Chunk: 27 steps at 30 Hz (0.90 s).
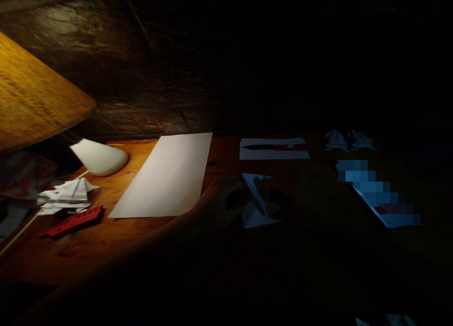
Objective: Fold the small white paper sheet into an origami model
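Note:
Near the middle of the table, my left hand reaches in from the lower left and grips the left side of a small folded sheet of paper. Creased triangular flaps show on that paper. Against its right edge lies a dark shape, my right hand, so deep in shadow that its fingers cannot be made out. Just left of my left hand lies a large blank white sheet. Beyond the folded paper, a knife with a dark blade and red handle rests on smaller white sheets.
A lamp with a yellow shade and white base stands at left. Near it are a folded paper figure and a red tool-like piece. More folded papers sit at far right, beyond a lit phone-like device.

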### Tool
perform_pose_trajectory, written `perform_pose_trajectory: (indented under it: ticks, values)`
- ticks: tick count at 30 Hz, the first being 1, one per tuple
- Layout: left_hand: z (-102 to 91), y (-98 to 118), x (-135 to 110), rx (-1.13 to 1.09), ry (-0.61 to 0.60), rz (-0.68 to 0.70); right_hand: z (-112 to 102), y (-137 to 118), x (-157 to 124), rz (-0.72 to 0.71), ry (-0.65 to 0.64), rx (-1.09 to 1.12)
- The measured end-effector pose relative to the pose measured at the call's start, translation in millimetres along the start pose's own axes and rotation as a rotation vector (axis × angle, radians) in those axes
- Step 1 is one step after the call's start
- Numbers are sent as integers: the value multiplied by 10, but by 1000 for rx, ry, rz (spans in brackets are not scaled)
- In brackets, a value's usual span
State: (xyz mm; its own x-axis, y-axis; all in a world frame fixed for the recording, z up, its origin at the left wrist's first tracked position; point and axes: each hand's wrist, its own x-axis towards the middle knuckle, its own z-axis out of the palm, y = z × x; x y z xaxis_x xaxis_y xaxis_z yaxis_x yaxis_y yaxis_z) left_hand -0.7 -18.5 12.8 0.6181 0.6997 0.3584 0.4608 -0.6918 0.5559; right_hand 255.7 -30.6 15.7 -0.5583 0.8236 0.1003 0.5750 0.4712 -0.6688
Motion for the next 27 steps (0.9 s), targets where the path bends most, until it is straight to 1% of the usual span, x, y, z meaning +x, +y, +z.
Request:
perform_pose_trajectory:
  ticks: [2, 4, 6, 8, 9, 10, 11, 13, 14, 15, 16, 18, 19, 20, 22, 25, 26, 27]
  values:
    - [-2, 21, -20, 30, -94, 23, 19, -37, 0, 38, 16, 77]
    - [-12, 44, -34, 44, -143, 35, 26, -82, -10, 62, -11, 203]
    - [-14, 57, -38, 14, -131, 37, 20, -121, -24, 52, -71, 397]
    - [0, 57, -34, -34, -87, 3, 2, -139, -29, 32, -111, 603]
    - [12, 55, -31, -48, -68, -29, -8, -137, -26, 23, -99, 663]
    - [24, 52, -29, -51, -49, -65, -19, -129, -18, 25, -49, 671]
    - [34, 49, -27, -50, -31, -101, -29, -115, -7, 44, 33, 628]
    - [40, 41, -27, -57, -5, -156, -43, -78, 21, 97, 239, 446]
    - [36, 35, -28, -73, 0, -170, -46, -60, 35, 120, 312, 353]
    - [28, 27, -28, -94, 3, -178, -45, -44, 46, 136, 343, 284]
    - [20, 19, -27, -118, 4, -185, -42, -34, 55, 142, 325, 240]
    - [10, 2, -23, -155, 16, -216, -29, -29, 62, 153, 216, 192]
    - [10, -5, -19, -168, 40, -248, -21, -34, 63, 168, 172, 171]
    - [14, -12, -15, -181, 75, -282, -14, -41, 62, 190, 157, 145]
    - [32, -20, -4, -219, 199, -326, -5, -52, 60, 241, 187, 94]
    - [66, -26, 4, -251, 414, -325, -4, -34, 58, 288, 252, 48]
    - [74, -28, 2, -238, 458, -326, -3, -18, 57, 295, 257, 44]
    - [81, -31, -1, -220, 475, -335, 0, 3, 57, 298, 261, 44]
